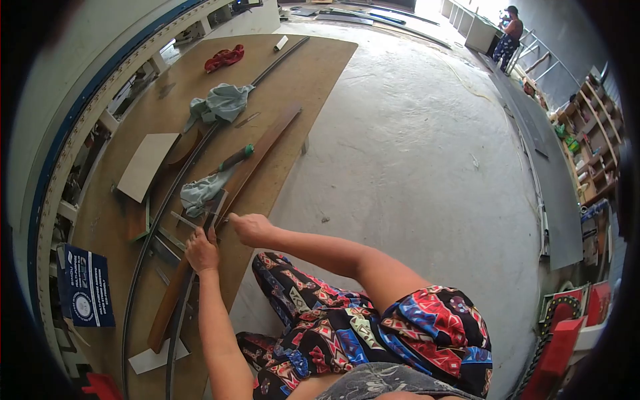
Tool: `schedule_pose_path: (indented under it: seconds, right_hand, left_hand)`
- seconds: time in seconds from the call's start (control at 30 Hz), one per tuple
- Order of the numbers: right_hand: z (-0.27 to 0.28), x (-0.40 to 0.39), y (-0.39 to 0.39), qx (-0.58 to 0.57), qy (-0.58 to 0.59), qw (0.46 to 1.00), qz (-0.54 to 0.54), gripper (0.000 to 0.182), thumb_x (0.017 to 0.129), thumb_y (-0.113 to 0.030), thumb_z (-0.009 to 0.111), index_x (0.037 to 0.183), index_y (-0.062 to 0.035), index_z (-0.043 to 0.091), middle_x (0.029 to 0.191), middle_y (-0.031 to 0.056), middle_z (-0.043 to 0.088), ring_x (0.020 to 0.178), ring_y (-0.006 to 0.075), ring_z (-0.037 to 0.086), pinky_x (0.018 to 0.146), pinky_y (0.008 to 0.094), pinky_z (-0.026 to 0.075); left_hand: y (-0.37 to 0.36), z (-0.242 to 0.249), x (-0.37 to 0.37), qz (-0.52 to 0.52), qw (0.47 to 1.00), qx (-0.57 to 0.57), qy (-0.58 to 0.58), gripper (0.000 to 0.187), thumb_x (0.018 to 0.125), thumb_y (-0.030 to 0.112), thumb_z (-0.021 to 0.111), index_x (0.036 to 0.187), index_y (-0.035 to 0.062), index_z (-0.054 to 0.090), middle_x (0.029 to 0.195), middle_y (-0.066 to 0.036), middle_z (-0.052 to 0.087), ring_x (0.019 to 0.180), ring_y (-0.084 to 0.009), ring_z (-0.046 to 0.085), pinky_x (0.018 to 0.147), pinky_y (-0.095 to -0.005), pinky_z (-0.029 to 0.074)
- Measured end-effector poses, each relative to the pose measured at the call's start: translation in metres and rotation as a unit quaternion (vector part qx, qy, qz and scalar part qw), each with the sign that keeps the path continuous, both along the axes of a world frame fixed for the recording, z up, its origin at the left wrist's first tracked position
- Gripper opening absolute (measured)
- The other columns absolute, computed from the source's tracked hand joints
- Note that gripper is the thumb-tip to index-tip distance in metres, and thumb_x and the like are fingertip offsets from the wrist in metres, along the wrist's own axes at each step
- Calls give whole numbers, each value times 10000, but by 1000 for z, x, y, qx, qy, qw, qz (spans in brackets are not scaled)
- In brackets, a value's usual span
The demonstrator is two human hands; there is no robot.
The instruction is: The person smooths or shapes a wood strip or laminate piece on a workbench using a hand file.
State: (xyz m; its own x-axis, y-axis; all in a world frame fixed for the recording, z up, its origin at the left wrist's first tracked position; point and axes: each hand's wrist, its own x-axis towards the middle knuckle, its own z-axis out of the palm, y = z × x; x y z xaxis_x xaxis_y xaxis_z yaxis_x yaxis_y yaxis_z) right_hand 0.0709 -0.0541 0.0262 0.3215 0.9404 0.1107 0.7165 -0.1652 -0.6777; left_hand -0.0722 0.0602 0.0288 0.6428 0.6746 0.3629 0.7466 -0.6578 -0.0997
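Brown table [313,73], wooden strip [263,157], red cloth [225,59]

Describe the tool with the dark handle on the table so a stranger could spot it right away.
Find the brown table filling the left half, then the two pale green cloths beyond the left hand. The tool lies between them, handle toward the table's far end. Its bright green end sets it apart from the long, plain strips beside it.

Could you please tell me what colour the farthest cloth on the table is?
Red, in the head view.
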Motion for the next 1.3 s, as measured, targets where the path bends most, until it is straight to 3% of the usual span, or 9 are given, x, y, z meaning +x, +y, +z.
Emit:
schedule_pose_path:
  seconds: [0.2,0.3,0.47,0.57,0.9,1.17,1.3]
  right_hand:
    - [3,-5,11,5,-12,1000,5,214,818,-108,506,999,-35,417,747,224,620,745,402,619,603,499,465]
    - [-11,-6,-20,1,16,1000,-19,243,773,-69,523,999,-29,442,730,211,616,733,399,620,614,502,464]
    - [-18,-10,-88,-44,0,999,-20,248,803,-75,507,1031,-46,415,712,208,608,717,406,612,578,499,456]
    - [-20,-7,-78,-63,6,998,-25,241,803,-83,510,1022,-45,415,714,209,610,718,407,612,578,499,455]
    - [-6,-4,19,41,5,999,-5,182,830,-127,489,973,-36,422,732,229,611,731,419,603,605,512,444]
    - [-19,-10,-80,-37,18,999,-22,199,856,-114,482,1027,-57,398,730,212,606,713,421,597,608,514,446]
    - [-19,-9,-84,-52,21,998,-24,198,845,-109,488,1014,-47,405,731,217,606,732,419,599,613,516,446]
  left_hand:
    - [0,-1,0,2,1000,2,-1,441,945,460,390,935,39,522,866,-161,627,834,-348,609,708,-431,497]
    - [-4,4,0,1,1000,1,-12,440,947,458,388,936,39,524,877,-163,626,844,-349,606,712,-432,496]
    - [-9,9,1,-2,1000,-5,-18,439,949,457,384,938,41,523,884,-164,623,854,-351,603,714,-437,494]
    - [-8,8,1,0,1000,-3,-16,437,949,459,384,935,44,521,869,-163,623,847,-351,604,711,-440,494]
    - [-2,1,0,5,1000,2,-11,459,946,482,369,918,47,512,855,-163,622,830,-356,605,706,-447,492]
    - [-8,9,0,10,1000,-20,-8,479,948,494,349,927,44,513,906,-157,616,874,-351,597,724,-447,491]
    - [-6,6,0,10,1000,-26,-13,483,950,494,341,930,43,512,917,-157,613,883,-351,594,730,-444,489]
